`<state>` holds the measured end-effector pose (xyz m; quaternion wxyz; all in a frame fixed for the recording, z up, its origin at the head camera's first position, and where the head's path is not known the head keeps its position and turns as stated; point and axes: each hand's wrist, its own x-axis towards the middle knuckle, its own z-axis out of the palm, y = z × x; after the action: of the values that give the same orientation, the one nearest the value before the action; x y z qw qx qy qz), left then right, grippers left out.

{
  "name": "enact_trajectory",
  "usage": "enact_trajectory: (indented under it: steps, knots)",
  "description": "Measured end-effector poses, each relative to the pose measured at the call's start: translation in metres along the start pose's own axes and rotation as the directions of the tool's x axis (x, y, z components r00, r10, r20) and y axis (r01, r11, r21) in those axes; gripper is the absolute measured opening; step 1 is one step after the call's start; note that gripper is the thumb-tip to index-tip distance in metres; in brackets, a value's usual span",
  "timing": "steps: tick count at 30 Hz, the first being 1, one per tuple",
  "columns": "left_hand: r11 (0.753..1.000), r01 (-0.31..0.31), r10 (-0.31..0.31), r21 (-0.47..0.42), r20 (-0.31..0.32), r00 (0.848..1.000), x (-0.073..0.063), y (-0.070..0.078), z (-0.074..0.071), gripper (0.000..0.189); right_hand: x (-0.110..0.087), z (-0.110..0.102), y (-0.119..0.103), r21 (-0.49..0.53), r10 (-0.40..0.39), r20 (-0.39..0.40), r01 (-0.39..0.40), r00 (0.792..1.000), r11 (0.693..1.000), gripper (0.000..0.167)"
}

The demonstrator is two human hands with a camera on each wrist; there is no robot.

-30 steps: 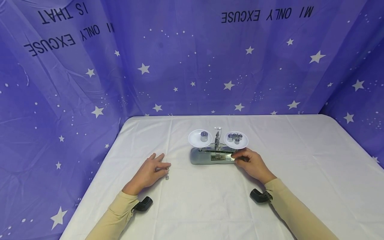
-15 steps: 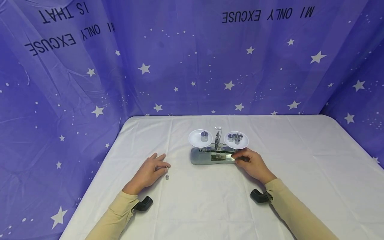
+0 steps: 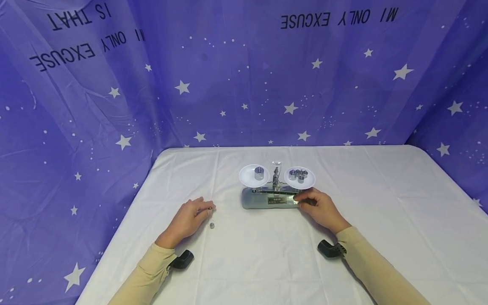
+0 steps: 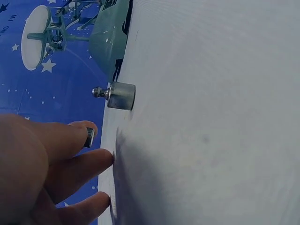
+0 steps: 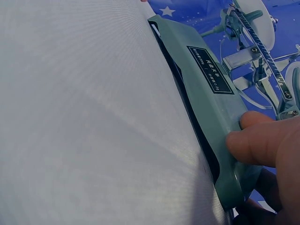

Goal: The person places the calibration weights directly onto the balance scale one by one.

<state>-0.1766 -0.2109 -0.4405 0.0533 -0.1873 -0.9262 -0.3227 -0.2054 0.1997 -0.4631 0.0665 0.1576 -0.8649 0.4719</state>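
Note:
My left hand (image 3: pixel 188 218) pinches a small metal weight (image 4: pixel 89 137) between thumb and finger, mostly hidden by the fingertips. Two other fingertips of that hand reach the white cloth. A knobbed metal weight (image 4: pixel 122 96) stands on the cloth just beside the hand. My right hand (image 3: pixel 321 209) grips the right end of the green base of a balance scale (image 5: pixel 197 70), the thumb on its front face. On the scale's left pan (image 3: pixel 248 176) sits one large weight (image 3: pixel 259 173). Several smaller weights (image 3: pixel 298 174) crowd the right pan (image 3: pixel 308 181).
A white cloth covers the table (image 3: pixel 267 254). Purple curtains (image 3: pixel 236 76) with white stars rise behind it and along both sides. Black curved mounts (image 3: pixel 331 249) are worn at both wrists, over the beige sleeves.
My left hand has drawn slightly up and away from the standing weight, taking the small pinched weight with it; its fingers have drawn in. My right hand keeps its hold on the scale.

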Motion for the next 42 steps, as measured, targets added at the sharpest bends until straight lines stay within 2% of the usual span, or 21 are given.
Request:
enact_trajectory:
  steps: [4, 11, 16, 22, 28, 33, 37, 42]
  knots:
    - [1.000, 0.026, -0.026, -0.001, -0.024, 0.999, 0.000, 0.003, -0.001, 0.020, 0.001, 0.000, -0.001, 0.007, -0.004, 0.000, 0.004, 1.000, 1.000, 0.020]
    - [0.998, 0.055, -0.056, -0.017, -0.020, 0.998, 0.001, 0.009, -0.007, 0.023, 0.001, 0.000, 0.000, 0.009, -0.017, -0.010, 0.017, 1.000, 1.000, 0.020]
    - [0.998, 0.051, -0.051, -0.041, -0.005, 0.999, 0.001, 0.013, -0.010, 0.024, 0.000, 0.001, 0.000, 0.035, -0.023, -0.015, 0.024, 1.000, 0.999, 0.020]
    - [0.998, 0.041, -0.041, -0.053, 0.000, 0.999, 0.001, 0.017, -0.012, 0.023, -0.001, 0.000, 0.000, 0.018, -0.029, -0.023, 0.029, 0.999, 0.999, 0.019]
    - [0.995, 0.052, -0.049, -0.080, 0.033, 0.998, 0.002, 0.023, -0.017, 0.024, -0.002, 0.000, 0.001, 0.010, -0.029, -0.024, 0.030, 0.999, 1.000, 0.018]
    - [0.982, 0.081, -0.066, -0.169, 0.089, 0.994, 0.004, 0.035, -0.024, 0.027, -0.002, 0.000, 0.000, 0.001, -0.011, -0.017, 0.011, 1.000, 1.000, 0.018]
    - [0.979, 0.063, -0.040, -0.195, 0.119, 0.992, 0.006, 0.046, -0.029, 0.027, -0.002, 0.000, 0.001, 0.000, -0.021, -0.020, 0.021, 1.000, 1.000, 0.018]
    - [0.988, -0.021, 0.037, -0.152, 0.106, 0.994, 0.011, 0.060, -0.032, 0.024, -0.001, 0.001, 0.002, 0.007, -0.037, -0.026, 0.037, 0.999, 0.999, 0.018]
